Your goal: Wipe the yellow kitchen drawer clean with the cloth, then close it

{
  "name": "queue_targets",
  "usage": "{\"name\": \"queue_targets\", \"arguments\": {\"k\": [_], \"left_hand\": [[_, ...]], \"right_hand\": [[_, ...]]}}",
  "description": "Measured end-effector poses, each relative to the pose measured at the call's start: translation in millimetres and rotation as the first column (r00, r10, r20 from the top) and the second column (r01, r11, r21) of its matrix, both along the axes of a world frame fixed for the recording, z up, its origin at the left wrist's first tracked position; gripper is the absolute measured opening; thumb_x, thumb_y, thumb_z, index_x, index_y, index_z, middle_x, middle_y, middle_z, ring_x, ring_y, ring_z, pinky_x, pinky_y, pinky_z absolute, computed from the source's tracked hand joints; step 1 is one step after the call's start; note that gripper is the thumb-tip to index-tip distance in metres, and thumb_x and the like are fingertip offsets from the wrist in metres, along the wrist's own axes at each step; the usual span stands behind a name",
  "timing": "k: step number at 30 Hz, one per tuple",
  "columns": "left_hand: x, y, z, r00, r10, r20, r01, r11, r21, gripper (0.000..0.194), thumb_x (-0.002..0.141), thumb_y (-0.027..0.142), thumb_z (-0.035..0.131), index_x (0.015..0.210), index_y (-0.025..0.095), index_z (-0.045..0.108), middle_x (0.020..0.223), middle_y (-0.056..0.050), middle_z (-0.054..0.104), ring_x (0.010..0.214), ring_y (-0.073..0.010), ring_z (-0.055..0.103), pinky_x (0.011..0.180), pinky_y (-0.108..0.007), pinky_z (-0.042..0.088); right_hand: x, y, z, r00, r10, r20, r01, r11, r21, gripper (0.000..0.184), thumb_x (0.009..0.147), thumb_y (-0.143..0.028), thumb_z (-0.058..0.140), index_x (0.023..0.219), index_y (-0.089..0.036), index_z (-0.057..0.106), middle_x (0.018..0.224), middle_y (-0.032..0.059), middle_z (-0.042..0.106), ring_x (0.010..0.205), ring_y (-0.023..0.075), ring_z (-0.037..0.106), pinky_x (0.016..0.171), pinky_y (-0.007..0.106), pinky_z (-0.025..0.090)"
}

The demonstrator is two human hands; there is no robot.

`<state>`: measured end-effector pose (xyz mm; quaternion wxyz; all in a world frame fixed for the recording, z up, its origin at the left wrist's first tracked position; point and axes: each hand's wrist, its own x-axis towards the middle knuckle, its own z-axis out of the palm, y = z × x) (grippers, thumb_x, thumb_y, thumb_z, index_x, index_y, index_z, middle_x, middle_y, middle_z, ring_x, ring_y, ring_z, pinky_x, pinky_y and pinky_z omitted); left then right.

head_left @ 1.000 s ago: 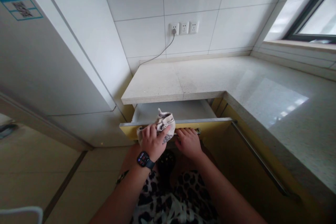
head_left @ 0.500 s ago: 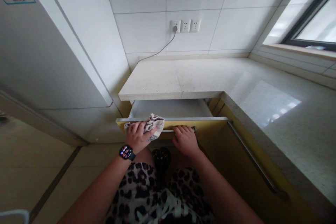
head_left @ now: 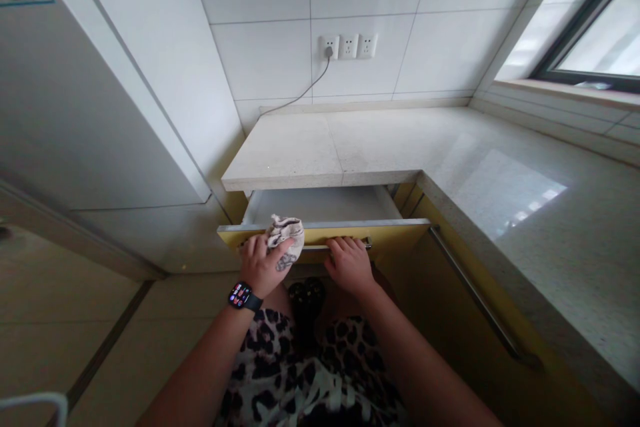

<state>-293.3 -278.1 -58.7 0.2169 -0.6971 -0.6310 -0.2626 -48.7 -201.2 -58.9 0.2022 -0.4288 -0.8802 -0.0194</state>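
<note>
A yellow-fronted drawer (head_left: 395,230) stands pulled part way out from under the pale stone countertop (head_left: 290,147); the part of its white inside that shows holds nothing I can see. My left hand (head_left: 263,263), with a black watch on its wrist, grips a crumpled patterned cloth (head_left: 287,240) against the left part of the drawer front. The fingers of my right hand (head_left: 350,263) are curled over the metal drawer handle (head_left: 314,248) near its right end.
On the right, the counter turns a corner above a yellow cabinet door with a long metal handle (head_left: 480,297). A tall white cabinet or appliance (head_left: 165,80) rises on the left. Wall sockets (head_left: 349,47) with a plugged-in cord sit above the counter, and a window (head_left: 600,40) is at upper right.
My left hand has turned slightly and the cloth is bunched more upright, a little to the left. My right hand stays on the handle. The whole view has shifted slightly.
</note>
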Motion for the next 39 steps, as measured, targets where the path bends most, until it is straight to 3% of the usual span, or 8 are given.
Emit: {"name": "queue_targets", "arguments": {"k": [5, 9, 18, 23, 27, 31, 35, 39], "left_hand": [[31.7, 10.9, 23.7, 0.993, -0.098, -0.072, 0.091, 0.991, -0.098, 0.046, 0.084, 0.032, 0.066, 0.129, 0.044, 0.067, 0.11, -0.011, 0.056, 0.107, -0.032, 0.047, 0.091, -0.049, 0.037], [30.0, 13.3, 25.9, 0.99, -0.123, -0.07, 0.112, 0.983, -0.143, 0.047, 0.083, 0.034, 0.067, 0.129, 0.044, 0.066, 0.11, -0.012, 0.057, 0.105, -0.032, 0.047, 0.09, -0.049, 0.037], [-29.8, -5.7, -16.1, 0.988, 0.111, 0.105, -0.114, 0.993, 0.018, 0.043, 0.08, 0.036, 0.072, 0.123, 0.036, 0.072, 0.107, -0.013, 0.054, 0.105, -0.032, 0.051, 0.096, -0.046, 0.044], [-39.6, -11.0, -31.2, 0.958, 0.175, 0.226, -0.193, 0.979, 0.059, 0.044, 0.078, 0.034, 0.074, 0.122, 0.029, 0.071, 0.112, -0.013, 0.054, 0.111, -0.0324, 0.053, 0.1, -0.046, 0.044], [-43.3, -10.7, -44.3, 0.872, 0.203, 0.446, -0.29, 0.947, 0.137, 0.051, 0.076, 0.028, 0.073, 0.126, 0.021, 0.065, 0.121, -0.013, 0.057, 0.116, -0.0314, 0.055, 0.103, -0.045, 0.045], [-40.5, -2.4, -43.1, 0.668, 0.116, 0.735, -0.386, 0.898, 0.209, 0.055, 0.077, 0.023, 0.068, 0.13, 0.02, 0.056, 0.13, -0.012, 0.059, 0.122, -0.027, 0.056, 0.109, -0.044, 0.042], [-23.4, 12.9, -28.5, 0.251, -0.041, 0.967, -0.527, 0.832, 0.172, 0.057, 0.078, 0.025, 0.066, 0.133, 0.021, 0.049, 0.13, -0.011, 0.06, 0.118, -0.0227, 0.06, 0.105, -0.04, 0.046], [-9.8, 26.1, -21.1, -0.149, -0.223, 0.963, -0.607, 0.79, 0.089, 0.065, 0.073, 0.024, 0.066, 0.133, 0.025, 0.042, 0.126, -0.007, 0.062, 0.108, -0.0232, 0.066, 0.088, -0.041, 0.055]], "right_hand": [[-1.7, 0.2, -1.5, 1.0, -0.012, 0.008, 0.012, 1.0, 0.006, 0.023, 0.088, -0.028, 0.059, 0.109, -0.022, 0.065, 0.104, 0.0078, 0.07, 0.101, 0.0266, 0.056, 0.092, 0.04, 0.03], [-1.2, 0.5, -1.2, 1.0, -0.002, 0.008, 0.002, 1.0, 0.01, 0.024, 0.089, -0.028, 0.058, 0.111, -0.022, 0.065, 0.105, 0.0077, 0.07, 0.101, 0.0269, 0.055, 0.091, 0.04, 0.03], [-0.1, 1.1, -0.6, 1.0, 0.008, 0.023, -0.008, 1.0, -0.001, 0.027, 0.089, -0.027, 0.057, 0.114, -0.022, 0.064, 0.106, 0.0079, 0.069, 0.103, 0.0269, 0.055, 0.094, 0.041, 0.03], [0.1, 1.1, -0.7, 1.0, 0.017, 0.009, -0.017, 1.0, -0.005, 0.029, 0.089, -0.028, 0.057, 0.117, -0.022, 0.063, 0.108, 0.0078, 0.069, 0.105, 0.0267, 0.055, 0.096, 0.04, 0.03], [0.9, 1.2, -0.2, 1.0, 0.026, 0.011, -0.026, 1.0, -0.001, 0.028, 0.088, -0.027, 0.058, 0.116, -0.022, 0.063, 0.107, 0.0083, 0.069, 0.104, 0.0264, 0.055, 0.094, 0.04, 0.031], [0.3, 1.1, -0.7, 1.0, 0.026, -0.002, -0.026, 1.0, 0.008, 0.027, 0.089, -0.028, 0.057, 0.115, -0.022, 0.064, 0.109, 0.0084, 0.069, 0.104, 0.0265, 0.055, 0.094, 0.04, 0.031], [-1.4, 0.9, -2.1, 1.0, 0.008, -0.022, -0.008, 1.0, 0.013, 0.025, 0.09, -0.028, 0.056, 0.113, -0.022, 0.064, 0.108, 0.0085, 0.069, 0.105, 0.0267, 0.054, 0.095, 0.04, 0.03], [-2.0, 0.6, -2.0, 1.0, 0.005, -0.02, -0.004, 1.0, 0.02, 0.023, 0.09, -0.028, 0.056, 0.111, -0.022, 0.065, 0.107, 0.0088, 0.07, 0.104, 0.0265, 0.055, 0.094, 0.04, 0.031]]}}
